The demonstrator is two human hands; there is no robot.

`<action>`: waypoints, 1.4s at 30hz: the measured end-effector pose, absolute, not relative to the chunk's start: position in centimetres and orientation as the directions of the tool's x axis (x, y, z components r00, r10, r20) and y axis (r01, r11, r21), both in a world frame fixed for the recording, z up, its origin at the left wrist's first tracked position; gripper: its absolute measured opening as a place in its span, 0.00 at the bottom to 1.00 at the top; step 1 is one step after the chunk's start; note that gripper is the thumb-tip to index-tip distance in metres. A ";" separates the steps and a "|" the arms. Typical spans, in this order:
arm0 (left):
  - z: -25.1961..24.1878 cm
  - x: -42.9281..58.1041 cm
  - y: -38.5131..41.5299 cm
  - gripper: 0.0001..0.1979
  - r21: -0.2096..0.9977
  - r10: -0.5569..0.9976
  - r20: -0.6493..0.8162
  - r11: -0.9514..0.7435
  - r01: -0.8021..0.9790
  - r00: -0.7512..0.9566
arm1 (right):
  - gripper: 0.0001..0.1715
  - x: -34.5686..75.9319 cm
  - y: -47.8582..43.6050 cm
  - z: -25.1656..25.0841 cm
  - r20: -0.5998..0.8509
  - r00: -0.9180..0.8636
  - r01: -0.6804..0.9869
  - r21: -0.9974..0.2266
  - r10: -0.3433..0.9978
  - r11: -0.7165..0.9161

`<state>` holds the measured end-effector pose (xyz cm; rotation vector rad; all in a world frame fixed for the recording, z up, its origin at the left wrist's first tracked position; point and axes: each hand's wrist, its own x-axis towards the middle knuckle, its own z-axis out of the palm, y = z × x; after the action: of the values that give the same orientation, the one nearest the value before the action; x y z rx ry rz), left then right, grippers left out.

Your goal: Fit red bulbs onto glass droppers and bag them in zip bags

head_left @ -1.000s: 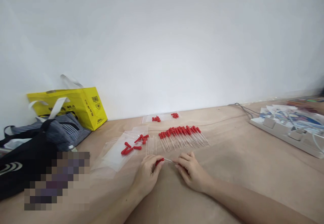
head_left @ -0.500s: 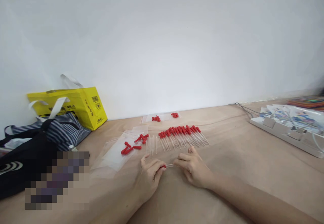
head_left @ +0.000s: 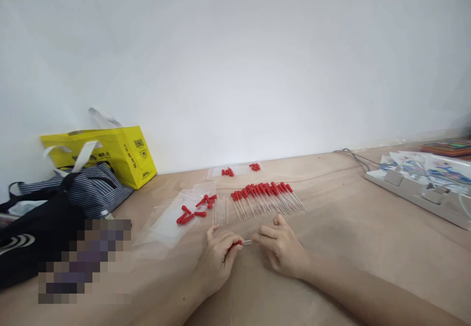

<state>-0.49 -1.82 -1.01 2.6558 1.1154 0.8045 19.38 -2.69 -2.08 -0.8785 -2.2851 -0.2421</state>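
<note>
My left hand (head_left: 218, 259) is closed on a red rubber dropper bulb (head_left: 238, 243), pinched between thumb and fingers. A clear glass tube (head_left: 247, 242) reaches from the bulb to the fingertips of my right hand (head_left: 278, 247), which pinch its other end. Behind my hands lies a slanted row of droppers with red bulbs (head_left: 262, 188). Left of that row are several bare glass tubes (head_left: 221, 209). Loose red bulbs (head_left: 187, 218) rest on and beside a clear plastic bag (head_left: 167, 228).
Against the wall, another plastic bag (head_left: 241, 171) holds more red bulbs and tubes. A yellow bag (head_left: 134, 161), a striped bag (head_left: 93, 193) and a black bag (head_left: 37, 237) stand at left. On the right are a white power strip (head_left: 412, 196), cables (head_left: 355, 156) and packets (head_left: 441, 166).
Both hands keep nearly the same place and grip. The glass tube between them looks slightly different, its visible part a little brighter; the view has shifted slightly.
</note>
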 end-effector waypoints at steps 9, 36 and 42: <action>-0.7 -0.2 -2.2 0.08 0.264 0.649 0.435 -0.754 0.601 0.624 | 0.12 18.9 -2.7 -1.6 0.510 -0.585 0.672 -0.130 0.630 0.729; 1.4 -6.5 2.5 0.09 -0.036 0.902 0.420 -0.089 0.995 0.095 | 0.12 14.8 4.0 -0.4 0.299 0.128 0.884 -0.466 0.946 0.028; 1.4 -7.0 3.0 0.09 -0.063 0.927 0.367 -0.061 0.996 0.080 | 0.09 13.2 5.7 -0.7 0.313 0.178 0.907 -0.419 0.933 -0.032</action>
<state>-7.04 2.96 1.36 2.5058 2.3291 0.4001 13.21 5.72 -0.72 -1.9340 -1.7260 0.0640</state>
